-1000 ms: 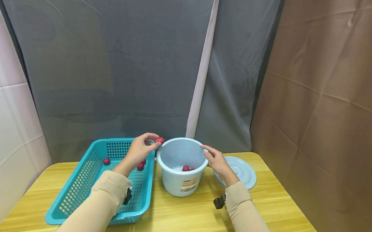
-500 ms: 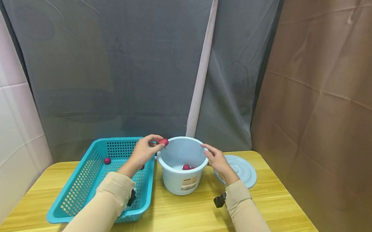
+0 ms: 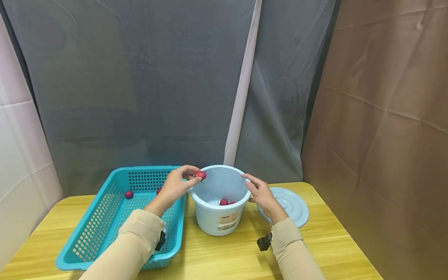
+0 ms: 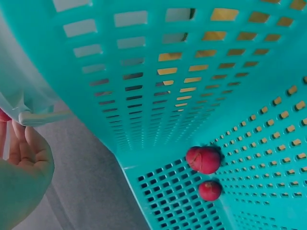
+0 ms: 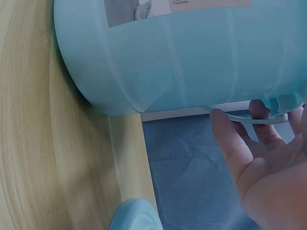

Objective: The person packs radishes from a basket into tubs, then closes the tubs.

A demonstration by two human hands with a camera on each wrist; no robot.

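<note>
Your left hand [image 3: 175, 187] pinches a red fruit [image 3: 200, 175] between thumb and fingers [image 3: 192, 169], and holds it just over the left rim of the bucket [image 3: 219, 219]. Your right hand [image 3: 262, 196] rests on the bucket's right rim with its fingers [image 5: 229, 139] nearly straight and relaxed, touching the rim and handle but gripping nothing. The bucket stands upright on the worktop [image 3: 224, 268]; at least two red fruits [image 3: 224, 202] lie on its bottom. Just left of the bucket sits the basket [image 3: 87, 234], touching or nearly touching it. One fruit [image 3: 128, 194] lies toward the basket's far left corner, and the left wrist view shows two more [image 4: 203, 159] on the basket floor by its wall. The lid [image 3: 293, 206] lies flat on the worktop just right of the bucket, behind your right hand.
</note>
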